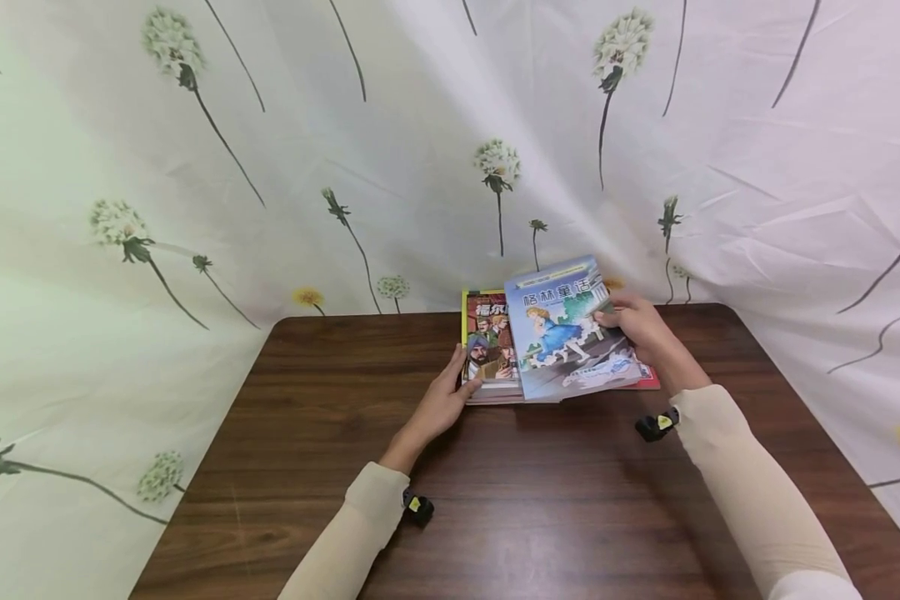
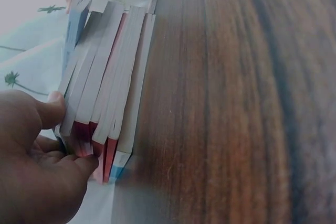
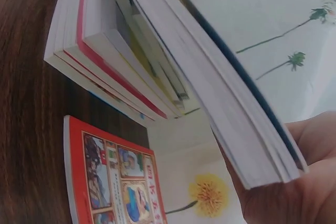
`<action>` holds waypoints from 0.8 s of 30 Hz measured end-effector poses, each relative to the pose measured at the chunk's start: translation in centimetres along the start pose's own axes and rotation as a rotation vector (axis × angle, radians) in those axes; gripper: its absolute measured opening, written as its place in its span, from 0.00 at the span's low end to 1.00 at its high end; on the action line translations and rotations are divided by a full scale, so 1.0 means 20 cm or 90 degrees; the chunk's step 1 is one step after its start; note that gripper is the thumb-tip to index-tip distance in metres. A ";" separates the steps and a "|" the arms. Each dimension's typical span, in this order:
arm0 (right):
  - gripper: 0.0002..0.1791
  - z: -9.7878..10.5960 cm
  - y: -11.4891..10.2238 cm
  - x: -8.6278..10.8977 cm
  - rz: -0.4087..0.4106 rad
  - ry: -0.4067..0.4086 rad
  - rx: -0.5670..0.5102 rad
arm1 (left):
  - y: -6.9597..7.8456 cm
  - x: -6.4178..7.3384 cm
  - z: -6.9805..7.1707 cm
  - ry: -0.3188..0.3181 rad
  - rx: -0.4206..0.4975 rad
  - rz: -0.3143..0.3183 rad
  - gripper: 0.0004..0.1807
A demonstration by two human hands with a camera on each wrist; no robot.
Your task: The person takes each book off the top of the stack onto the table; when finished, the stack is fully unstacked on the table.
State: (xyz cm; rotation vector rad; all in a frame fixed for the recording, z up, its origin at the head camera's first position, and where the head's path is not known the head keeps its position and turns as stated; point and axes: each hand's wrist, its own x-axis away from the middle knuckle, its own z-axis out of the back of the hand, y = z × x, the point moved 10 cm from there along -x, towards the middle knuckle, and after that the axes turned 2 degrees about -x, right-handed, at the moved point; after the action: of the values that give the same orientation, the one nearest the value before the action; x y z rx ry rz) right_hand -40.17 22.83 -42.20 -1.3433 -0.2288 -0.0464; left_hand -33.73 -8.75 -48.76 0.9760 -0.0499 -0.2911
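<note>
My right hand (image 1: 637, 327) pinches the right edge of a blue-covered storybook (image 1: 551, 379), thumb on its cover. In the right wrist view, thick page blocks (image 3: 210, 98) show in this grip, slanting above the other books. At the left, a stack of books (image 1: 491, 346) lies on the table, its top cover red and dark with drawn figures; the blue book overlaps its right part. My left hand (image 1: 444, 400) holds the stack's left side. Its thumb is at the top book, its fingers (image 2: 79, 169) curled against the book ends.
A red-covered book (image 3: 126, 177) lies flat on the table to the right of the stack, mostly hidden under the raised book in the head view. The brown wooden table (image 1: 330, 467) meets a white dandelion-print cloth (image 1: 420, 208) behind the books.
</note>
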 end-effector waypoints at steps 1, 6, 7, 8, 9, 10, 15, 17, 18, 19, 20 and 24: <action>0.33 0.01 0.00 0.01 0.000 0.001 -0.009 | 0.00 0.00 0.00 0.001 -0.001 0.002 0.42; 0.34 0.08 -0.01 0.06 -0.008 0.016 -0.052 | -0.01 0.00 0.00 0.000 0.001 0.005 0.41; 0.34 0.10 -0.01 0.07 -0.012 0.022 -0.054 | -0.01 0.00 0.00 -0.002 0.002 0.003 0.41; 0.35 0.12 -0.01 0.08 -0.012 0.029 -0.053 | -0.01 0.00 0.00 -0.003 0.004 0.002 0.41; 0.35 0.14 -0.01 0.09 -0.012 0.035 -0.046 | -0.01 0.00 0.00 -0.006 0.006 0.003 0.41; 0.36 0.16 -0.01 0.10 -0.013 0.040 -0.041 | -0.01 0.00 0.00 -0.007 0.008 0.003 0.41; 0.39 0.26 0.00 0.13 -0.022 0.059 -0.032 | 0.00 0.00 0.00 -0.006 0.012 0.003 0.41; 0.40 0.31 0.01 0.15 -0.027 0.069 -0.027 | 0.01 0.00 0.00 -0.004 0.009 0.002 0.41; 0.40 0.33 0.01 0.16 -0.028 0.076 -0.018 | 0.01 0.00 0.00 -0.004 0.008 0.001 0.41; 0.40 0.35 0.02 0.17 -0.029 0.081 -0.014 | 0.01 0.00 0.00 -0.004 0.005 0.001 0.41; 0.40 0.37 0.02 0.17 -0.032 0.087 -0.008 | 0.01 -0.01 0.00 -0.004 0.003 0.001 0.41; 0.40 0.45 0.06 0.20 -0.036 0.096 -0.016 | 0.01 -0.01 0.00 -0.003 0.000 0.002 0.41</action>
State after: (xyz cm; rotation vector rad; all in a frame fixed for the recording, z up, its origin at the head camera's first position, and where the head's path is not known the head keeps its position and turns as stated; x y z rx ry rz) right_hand -37.35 32.16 -40.69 -1.3509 -0.1387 -0.1970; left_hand -33.80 -8.64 -48.68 0.9748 -0.0551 -0.2910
